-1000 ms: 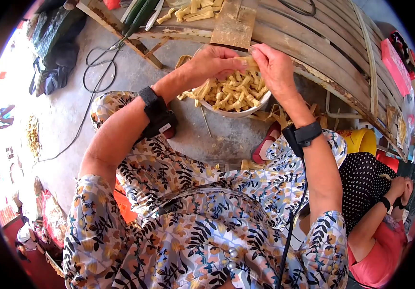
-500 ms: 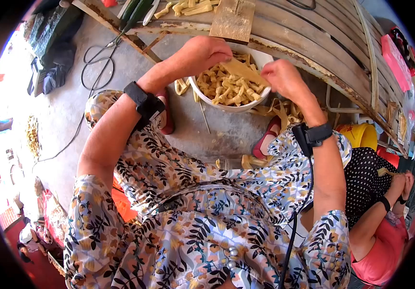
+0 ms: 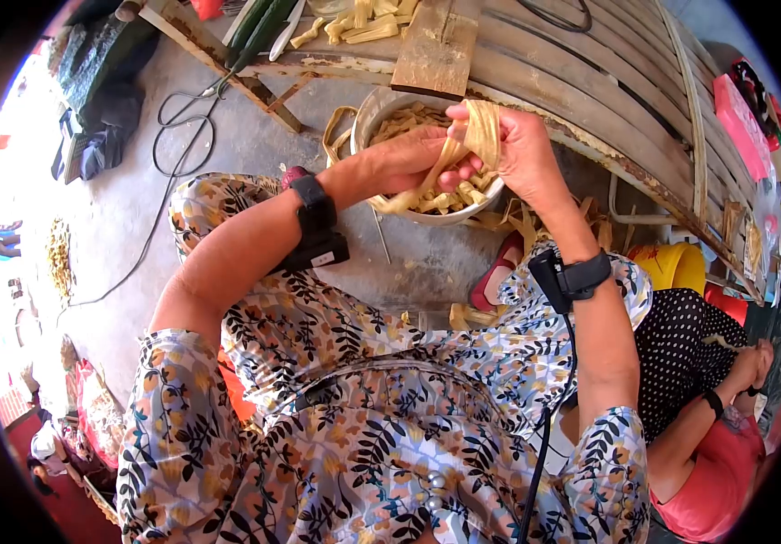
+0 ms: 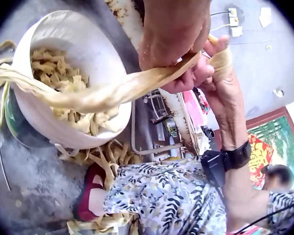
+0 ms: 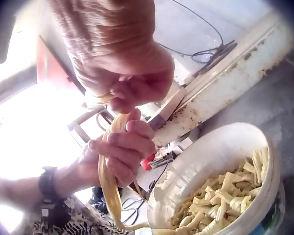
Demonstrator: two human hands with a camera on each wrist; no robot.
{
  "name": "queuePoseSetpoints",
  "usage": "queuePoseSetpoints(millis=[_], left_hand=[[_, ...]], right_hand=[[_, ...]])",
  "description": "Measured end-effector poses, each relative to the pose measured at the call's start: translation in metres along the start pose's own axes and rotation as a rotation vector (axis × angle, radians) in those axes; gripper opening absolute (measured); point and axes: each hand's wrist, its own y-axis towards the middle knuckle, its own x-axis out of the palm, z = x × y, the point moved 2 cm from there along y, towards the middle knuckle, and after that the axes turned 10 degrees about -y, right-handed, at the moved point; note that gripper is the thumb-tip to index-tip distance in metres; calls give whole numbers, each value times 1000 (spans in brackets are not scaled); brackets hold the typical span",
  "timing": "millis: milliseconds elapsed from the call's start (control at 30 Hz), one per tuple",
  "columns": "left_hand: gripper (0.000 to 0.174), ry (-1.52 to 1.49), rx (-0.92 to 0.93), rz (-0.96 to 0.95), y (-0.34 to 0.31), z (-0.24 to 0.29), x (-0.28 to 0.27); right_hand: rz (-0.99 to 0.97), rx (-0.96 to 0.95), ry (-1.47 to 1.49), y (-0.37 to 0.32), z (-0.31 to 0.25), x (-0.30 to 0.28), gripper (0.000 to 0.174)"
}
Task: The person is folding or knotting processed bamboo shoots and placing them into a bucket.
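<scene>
Strip (image 3: 479,127), pale yellow and limp, held up just above white bowl (image 3: 452,218), near edge of slatted wooden surface (image 3: 590,63). Right hand (image 3: 528,154): grip grasping strip, upper end looped over fingers. Left hand (image 3: 413,154): grip pinching same strip lower down; tail trails across bowl. Bowl holds many short knotted pieces (image 3: 449,198) of like colour.

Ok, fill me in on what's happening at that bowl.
A seated person is working a long pale yellow strip with both hands over a white bowl of short knotted yellow pieces. The left hand grips the strip's middle. The right hand has its upper end looped round the fingers. The rest trails down across the bowl.
</scene>
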Motion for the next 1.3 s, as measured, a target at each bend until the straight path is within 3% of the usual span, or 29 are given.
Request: queuePoseSetpoints(millis=[67,100,200,300,400,533,600,633,733,767,867,900,1033,1133,1200,1233,1300], left_hand=[[28,-170,-58,40,2,-6,5],[29,-261,-68,-19,2,-5,9],[30,-236,-86,-55,3,-6,19],[30,-299,-113,-109,7,-11,7],[34,-281,-73,-158,8,-12,1],[34,-271,-95,-201,5,-9,6],[31,-187,-5,-20,0,-8,14],[29,-144,41,71,-2,-6,17],[21,-166,220,414,4,0,15],[17,-136,300,432,4,5,15],[17,38,578,555,3,22,27],[19,139,626,600,1,25,30],[21,623,603,631,-11,29,29],[23,781,577,559,-14,31,25],[25,917,560,515,-18,34,29],[31,872,454,532,-20,36,37],[35,1064,471,542,-16,30,34]], right_hand=[[112,51,-184,-1,-2,-3,21],[142,64,-657,-5,-17,1,21],[159,-263,-836,1,-7,-4,26],[-6,-16,-517,-4,-13,0,34],[-46,-5,-330,-3,-11,0,41],[-89,-100,-432,-5,-13,2,43],[-105,-123,-490,-6,-14,5,43],[-73,-35,-445,-7,-17,5,41],[361,-617,-918,-3,-22,-1,37],[515,-564,-1076,-3,-19,-5,33],[666,-407,-990,0,-15,-1,32],[635,-388,-956,3,-10,-3,26],[273,-56,-474,7,-8,-5,18],[205,158,-363,10,3,-8,18],[188,144,-384,8,6,-7,18],[187,129,-404,9,12,-8,18],[227,110,-405,8,19,-6,13]])
